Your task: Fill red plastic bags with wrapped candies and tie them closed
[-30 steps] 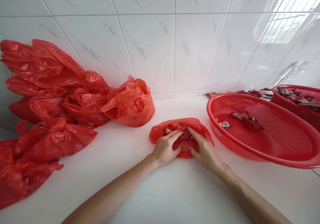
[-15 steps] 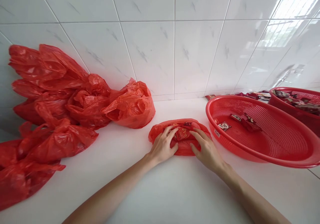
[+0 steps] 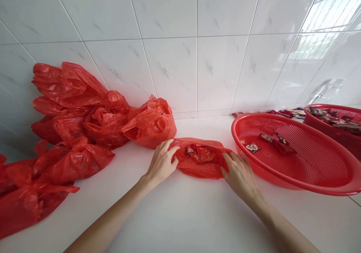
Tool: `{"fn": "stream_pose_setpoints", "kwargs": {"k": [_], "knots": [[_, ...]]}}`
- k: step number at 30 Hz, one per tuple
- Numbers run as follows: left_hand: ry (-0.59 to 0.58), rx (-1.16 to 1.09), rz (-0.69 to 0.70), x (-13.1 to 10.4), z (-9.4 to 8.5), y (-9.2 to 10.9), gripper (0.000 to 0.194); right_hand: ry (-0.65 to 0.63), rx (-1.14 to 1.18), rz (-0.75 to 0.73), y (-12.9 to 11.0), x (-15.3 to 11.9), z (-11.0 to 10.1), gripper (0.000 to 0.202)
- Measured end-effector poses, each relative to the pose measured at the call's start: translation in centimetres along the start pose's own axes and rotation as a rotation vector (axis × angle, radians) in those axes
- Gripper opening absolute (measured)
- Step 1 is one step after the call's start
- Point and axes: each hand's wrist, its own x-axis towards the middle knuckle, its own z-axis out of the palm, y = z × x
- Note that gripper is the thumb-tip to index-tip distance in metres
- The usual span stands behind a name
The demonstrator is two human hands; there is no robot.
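Note:
A red plastic bag (image 3: 194,171) lies on the white counter with its mouth open upward. Several small red and dark wrapped packets (image 3: 207,154) rest inside it. My left hand (image 3: 163,162) has its fingers curled over the bag's left edge and grips the plastic. At the opposite edge, my right hand (image 3: 239,174) holds the rim between thumb and fingers. The fingertips of both hands are partly hidden by the bag.
A red perforated basket (image 3: 299,181) with a few packets (image 3: 282,147) stands close to my right hand. Behind it is another red basket (image 3: 316,127) full of packets. Filled red bags (image 3: 152,123) crowd the left side, against a tiled wall (image 3: 175,72).
My hands have moved apart, from over the packets to the bag's two ends. The bag's mouth is stretched wider sideways, and the packets show more fully. The view has tilted slightly upward.

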Motion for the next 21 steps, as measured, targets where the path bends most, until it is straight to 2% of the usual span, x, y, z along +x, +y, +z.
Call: {"fn": "stream_pose_setpoints", "kwargs": {"k": [5, 10, 13, 16, 21], "knots": [[-0.044, 0.012, 0.003, -0.5, -1.0, -0.9, 0.046, -0.08, 0.001, -0.005, -0.3, 0.0, -0.5, 0.02], [-0.085, 0.051, -0.063, -0.8, -1.7, -1.4, 0.049, -0.137, -0.072, 0.075, -0.5, 0.1, -1.2, 0.015], [-0.191, 0.055, -0.118, -0.8, -2.4, -1.2, 0.05, -0.19, -0.072, 0.105, -0.6, 0.2, -1.5, 0.016], [-0.29, 0.015, -0.174, -0.6, -3.2, -0.9, 0.05, -0.176, -0.061, 0.092, -0.5, 0.4, -1.7, 0.022], [-0.254, -0.027, -0.22, -0.2, -3.8, -0.2, 0.036, -0.199, -0.02, 0.146, -0.5, 0.2, -1.7, 0.024]]}}
